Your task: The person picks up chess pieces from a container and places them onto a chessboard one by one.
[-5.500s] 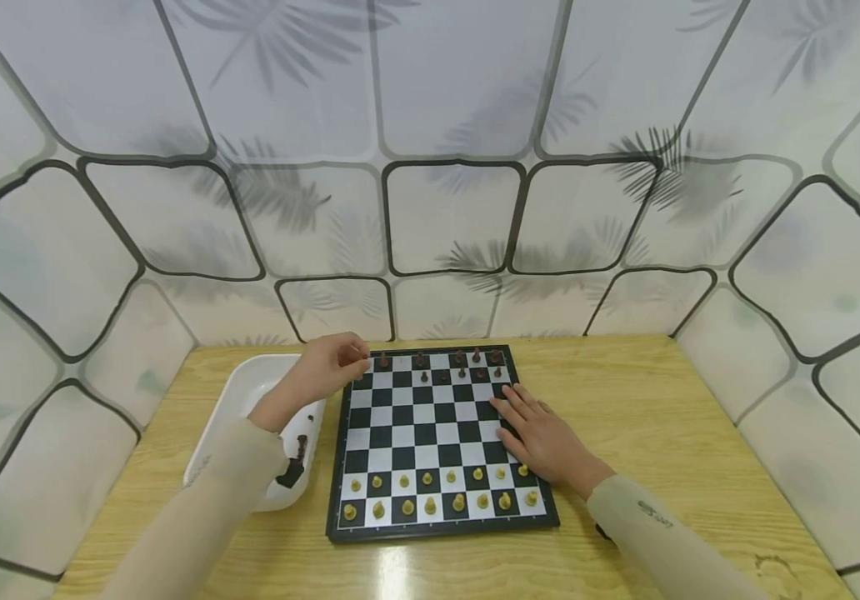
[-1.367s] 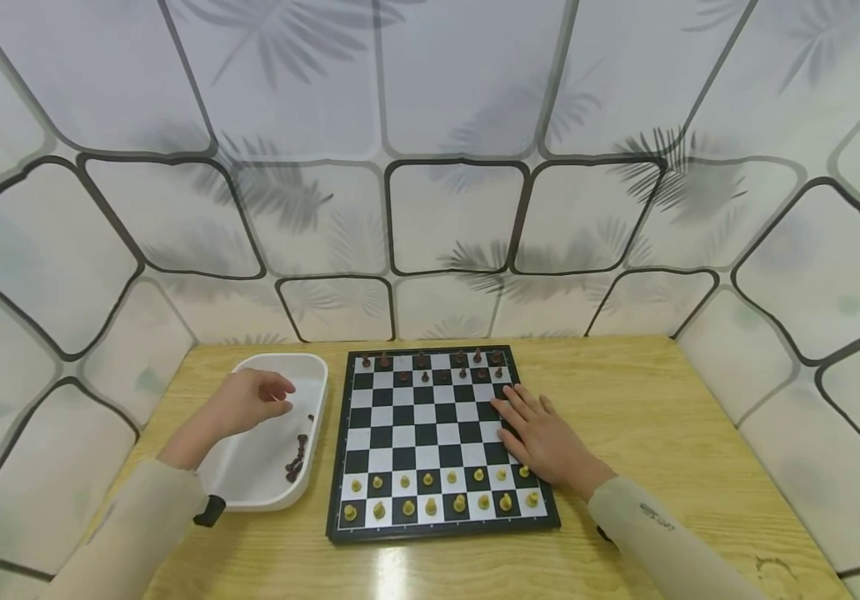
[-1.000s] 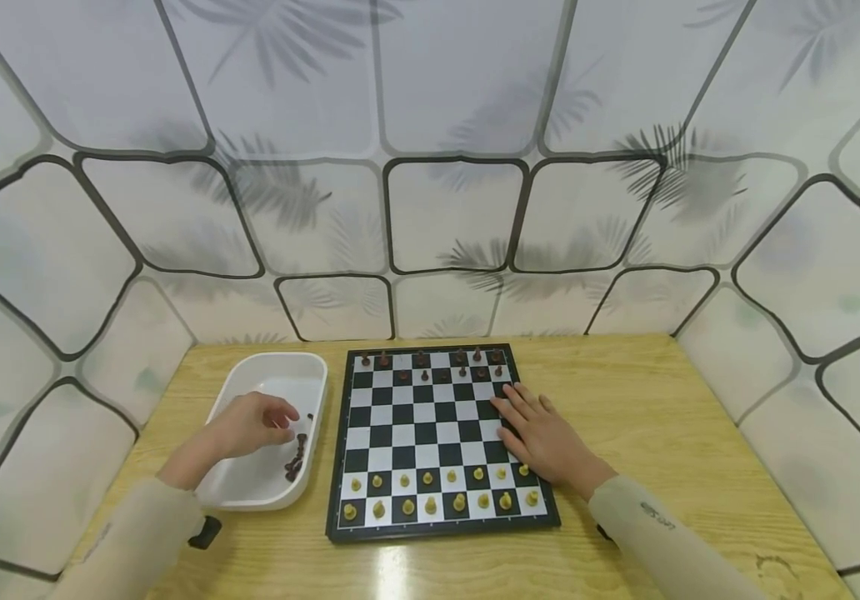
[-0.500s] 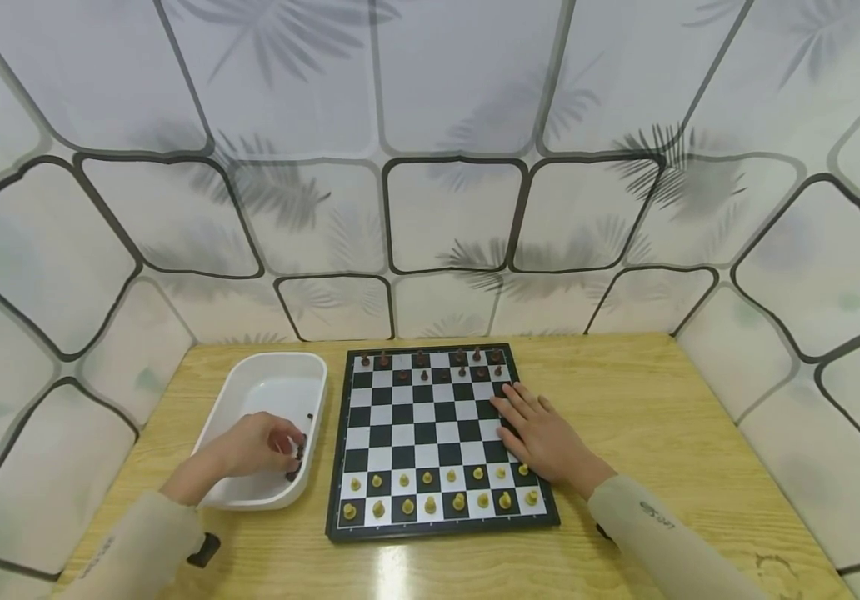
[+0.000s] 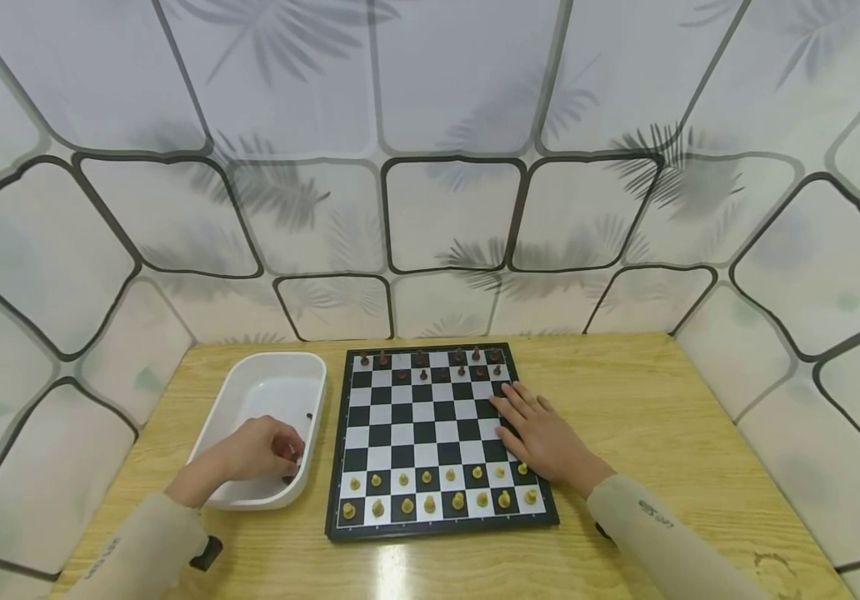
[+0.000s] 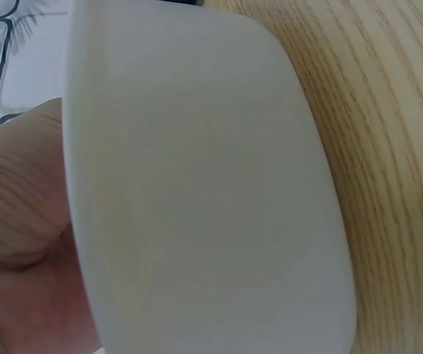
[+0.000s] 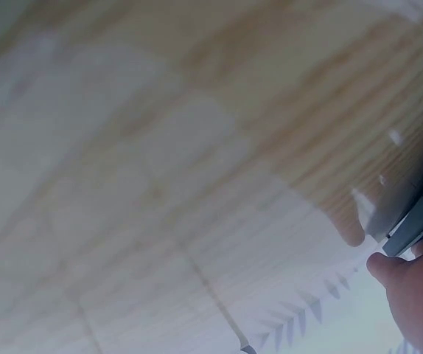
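In the head view my left hand (image 5: 261, 447) reaches into a white tray (image 5: 238, 375), fingers bent down among dark red chess pieces (image 5: 289, 478) by its right wall. The hand partly covers those pieces, and I cannot tell if one is pinched. Farther up the tray lies a small dark piece (image 5: 309, 416). My right hand (image 5: 546, 437) rests on the right edge of a chessboard (image 5: 424, 432), fingers extended. Yellow chess pieces (image 5: 430, 502) stand on the two near rows. Dark red pieces (image 5: 420, 359) stand on the two far rows, with gaps between some.
The tray stands left of the board on a wooden table (image 5: 625, 375). Its outer wall (image 6: 211, 184) fills much of the left wrist view. A patterned curtain wall (image 5: 445, 217) rises behind the table and along both sides.
The left hand has gone from the board's far left corner to the tray, then down to the dark pieces. Dark pieces now stand at that corner and in the second row. The right hand stays put.
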Tool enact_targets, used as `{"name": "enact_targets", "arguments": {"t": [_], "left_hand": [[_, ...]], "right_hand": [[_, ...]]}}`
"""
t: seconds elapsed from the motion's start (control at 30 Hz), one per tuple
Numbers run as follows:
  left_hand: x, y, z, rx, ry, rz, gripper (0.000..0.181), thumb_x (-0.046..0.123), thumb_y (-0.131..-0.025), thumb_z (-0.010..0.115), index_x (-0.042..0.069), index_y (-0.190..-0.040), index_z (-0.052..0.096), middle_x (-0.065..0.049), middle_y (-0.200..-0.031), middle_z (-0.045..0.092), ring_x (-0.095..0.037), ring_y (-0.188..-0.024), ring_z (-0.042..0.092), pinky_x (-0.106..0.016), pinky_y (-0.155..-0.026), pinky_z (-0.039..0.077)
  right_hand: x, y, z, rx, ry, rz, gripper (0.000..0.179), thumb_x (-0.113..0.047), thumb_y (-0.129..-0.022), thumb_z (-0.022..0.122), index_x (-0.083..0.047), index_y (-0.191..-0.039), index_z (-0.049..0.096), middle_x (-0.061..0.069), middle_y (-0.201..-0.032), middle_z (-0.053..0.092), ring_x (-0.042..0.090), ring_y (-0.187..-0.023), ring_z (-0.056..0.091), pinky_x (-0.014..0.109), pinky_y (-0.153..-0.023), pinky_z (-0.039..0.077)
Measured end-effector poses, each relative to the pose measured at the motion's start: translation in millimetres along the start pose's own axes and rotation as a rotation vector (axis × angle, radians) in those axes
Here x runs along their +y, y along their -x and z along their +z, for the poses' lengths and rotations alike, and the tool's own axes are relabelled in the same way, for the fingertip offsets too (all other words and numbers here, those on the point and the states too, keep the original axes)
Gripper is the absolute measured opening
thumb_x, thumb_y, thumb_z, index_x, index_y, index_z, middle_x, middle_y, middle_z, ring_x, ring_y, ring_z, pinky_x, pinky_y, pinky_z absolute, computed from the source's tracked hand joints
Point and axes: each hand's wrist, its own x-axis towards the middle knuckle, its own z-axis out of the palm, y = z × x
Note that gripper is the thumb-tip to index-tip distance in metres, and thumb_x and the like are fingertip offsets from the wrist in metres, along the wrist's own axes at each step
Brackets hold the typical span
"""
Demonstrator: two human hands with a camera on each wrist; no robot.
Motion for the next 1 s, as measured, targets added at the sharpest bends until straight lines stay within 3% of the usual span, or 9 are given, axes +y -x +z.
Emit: {"name": "enact_targets", "arguments": {"t": [0.43, 0.63, 1.0], "left_hand": [[-2.6, 1.1, 0.8, 0.004, 0.002, 0.027, 0.005, 0.012, -0.09, 0.08, 0.012, -0.094, 0.076, 0.004, -0.079, 0.072, -0.012, -0.073, 0.063, -0.027, -0.067, 0.051], [-4.3, 2.2, 1.2, 0.005, 0.01, 0.007, 0.007, 0.013, -0.09, 0.081, 0.014, -0.091, 0.074, 0.004, -0.078, 0.071, -0.012, -0.071, 0.064, -0.026, -0.065, 0.052], [-6.1, 2.8, -0.1, 0.107, -0.015, 0.039, 0.011, 0.003, -0.083, 0.075, 0.011, -0.091, 0.071, 0.002, -0.078, 0.064, -0.012, -0.068, 0.06, -0.026, -0.059, 0.048]], "right_hand": [[-1.2, -0.9, -0.6, -0.008, -0.004, 0.006, 0.062, -0.047, -0.111, 0.044, -0.015, -0.163, 0.04, 0.016, -0.171, 0.034, 0.038, -0.161, 0.025, 0.066, -0.123, 0.03], [-1.7, -0.5, -1.5, -0.012, 0.006, 0.007, 0.062, -0.047, -0.111, 0.043, -0.015, -0.163, 0.04, 0.015, -0.171, 0.034, 0.038, -0.161, 0.025, 0.066, -0.123, 0.031], [-1.7, 0.0, -2.1, -0.002, -0.001, 0.002, 0.061, -0.047, -0.111, 0.043, -0.015, -0.163, 0.04, 0.015, -0.171, 0.034, 0.038, -0.161, 0.026, 0.066, -0.123, 0.032]]}}
